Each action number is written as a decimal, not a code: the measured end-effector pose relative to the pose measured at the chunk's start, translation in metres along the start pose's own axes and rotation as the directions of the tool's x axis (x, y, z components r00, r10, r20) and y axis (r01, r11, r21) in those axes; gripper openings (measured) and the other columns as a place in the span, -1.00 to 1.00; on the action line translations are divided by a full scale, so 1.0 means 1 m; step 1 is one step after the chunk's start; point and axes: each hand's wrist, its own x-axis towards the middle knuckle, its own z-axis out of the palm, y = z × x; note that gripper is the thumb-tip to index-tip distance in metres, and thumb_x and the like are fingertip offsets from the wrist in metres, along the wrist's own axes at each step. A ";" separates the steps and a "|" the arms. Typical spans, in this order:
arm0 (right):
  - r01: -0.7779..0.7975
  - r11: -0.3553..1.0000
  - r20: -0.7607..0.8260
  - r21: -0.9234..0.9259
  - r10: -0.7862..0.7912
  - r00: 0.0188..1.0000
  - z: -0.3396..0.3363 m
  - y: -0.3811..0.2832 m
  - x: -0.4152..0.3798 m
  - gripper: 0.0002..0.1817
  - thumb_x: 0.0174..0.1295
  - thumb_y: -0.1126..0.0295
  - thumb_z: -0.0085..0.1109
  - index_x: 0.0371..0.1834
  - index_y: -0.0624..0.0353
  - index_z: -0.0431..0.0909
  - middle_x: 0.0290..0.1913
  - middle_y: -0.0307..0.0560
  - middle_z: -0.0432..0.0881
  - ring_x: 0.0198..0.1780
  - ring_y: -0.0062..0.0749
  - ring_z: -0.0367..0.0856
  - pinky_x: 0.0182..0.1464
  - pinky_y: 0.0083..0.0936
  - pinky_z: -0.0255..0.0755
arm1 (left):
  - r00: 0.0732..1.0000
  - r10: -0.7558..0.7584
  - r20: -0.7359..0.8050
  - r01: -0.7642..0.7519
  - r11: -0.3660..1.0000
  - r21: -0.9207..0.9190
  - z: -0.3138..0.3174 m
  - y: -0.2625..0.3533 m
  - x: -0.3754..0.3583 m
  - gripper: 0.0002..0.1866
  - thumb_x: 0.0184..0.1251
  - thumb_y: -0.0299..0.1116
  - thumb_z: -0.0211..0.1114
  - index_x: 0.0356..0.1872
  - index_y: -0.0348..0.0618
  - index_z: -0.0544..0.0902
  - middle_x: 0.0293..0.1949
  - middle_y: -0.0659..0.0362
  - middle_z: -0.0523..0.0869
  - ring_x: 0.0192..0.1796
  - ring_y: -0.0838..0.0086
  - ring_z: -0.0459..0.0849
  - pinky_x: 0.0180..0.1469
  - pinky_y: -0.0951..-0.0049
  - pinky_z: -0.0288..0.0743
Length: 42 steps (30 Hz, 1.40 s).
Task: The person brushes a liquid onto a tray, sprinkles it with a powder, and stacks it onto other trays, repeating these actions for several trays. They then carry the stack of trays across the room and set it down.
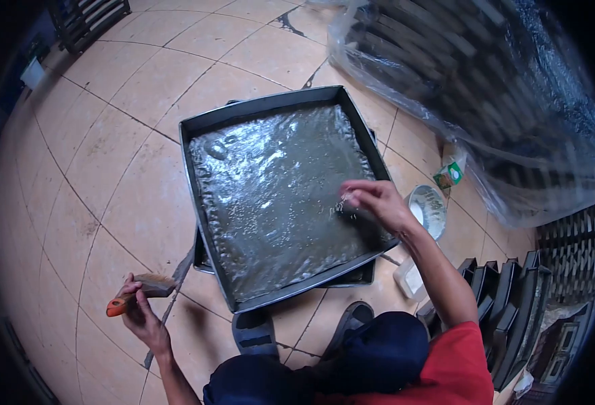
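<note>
A large square metal baking tray [210, 271] lies in front of me, filled with a glossy dark grey-green sheet of dough or batter [270, 182]. Small pale grains that look like sesame seeds [291, 223] dot its surface. Over the tray's right side, my right hand [377, 201] is closed in a pinch, and several seeds fall from its slightly blurred fingertips. My left hand [141, 316], left of the tray and above the floor, grips a flat brush [156, 285] with an orange-tipped handle. The brush's bristles point right, apart from the tray.
Another dark tray [355, 275] sits under the filled one. To the right stand a bowl with white contents [434, 214], a small plastic tub [413, 280] and a green packet [448, 175]. Stacked metal trays [506, 310] and plastic-covered racks [446, 74] line the right side.
</note>
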 end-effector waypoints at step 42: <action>0.693 0.509 0.228 -0.510 -0.697 0.680 0.066 -0.064 0.111 -0.65 0.02 0.72 0.17 -0.14 0.22 0.77 0.09 0.16 0.73 0.07 -0.01 0.74 0.13 -0.25 0.61 | 0.999 0.052 0.018 -0.050 0.996 -0.079 0.012 0.009 0.001 -0.86 0.63 -0.49 0.06 0.05 -0.31 0.51 0.09 0.10 0.59 0.43 0.16 0.46 0.52 0.15 0.19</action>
